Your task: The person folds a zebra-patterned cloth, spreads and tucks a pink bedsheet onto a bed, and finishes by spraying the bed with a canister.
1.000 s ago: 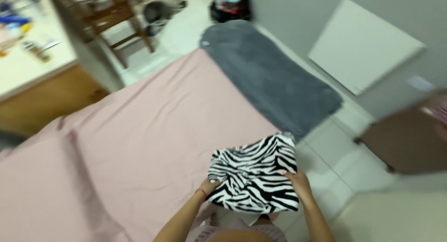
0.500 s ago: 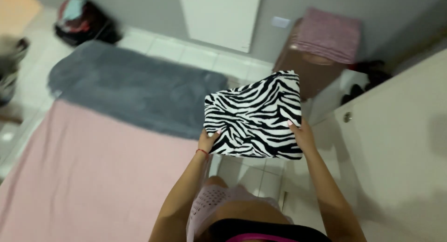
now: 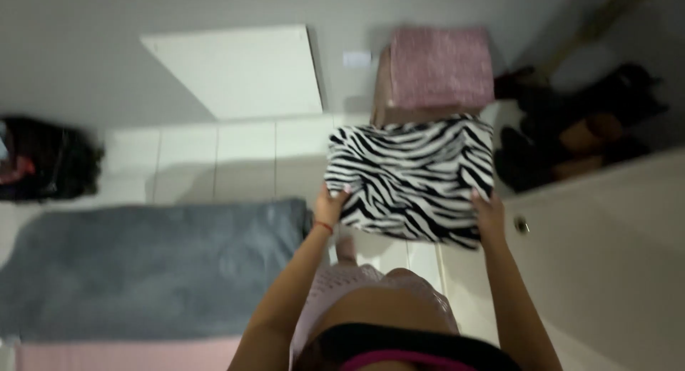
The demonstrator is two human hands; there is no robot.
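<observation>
1. At the far left I see one dark bag (image 3: 43,160) on the floor, cut off by the frame edge and too blurred for me to make out its contents.
2. One grey blanket (image 3: 150,267) lies across the lower left; below it shows only a thin strip of the pink bed sheet (image 3: 121,355), the rest out of frame.
3. One white panel (image 3: 239,71) leans at the grey wall, its outline soft from blur.
4. My left hand (image 3: 330,208) has its grip closed on the left edge of the one folded zebra-print cloth (image 3: 410,175); its fingers are mostly hidden behind the fabric.
5. The cloth is held up in the air over the tiled floor (image 3: 228,157), in front of one brown stool with a pink cover (image 3: 439,68), whose lower part it hides.
6. My right hand (image 3: 489,214) grasps the cloth's lower right corner, fingertips tucked under it.
7. One white cabinet door (image 3: 606,250) with a single round knob (image 3: 521,225) fills the right.
8. Dark shoes (image 3: 571,139) sit behind, too smeared for me to count.
</observation>
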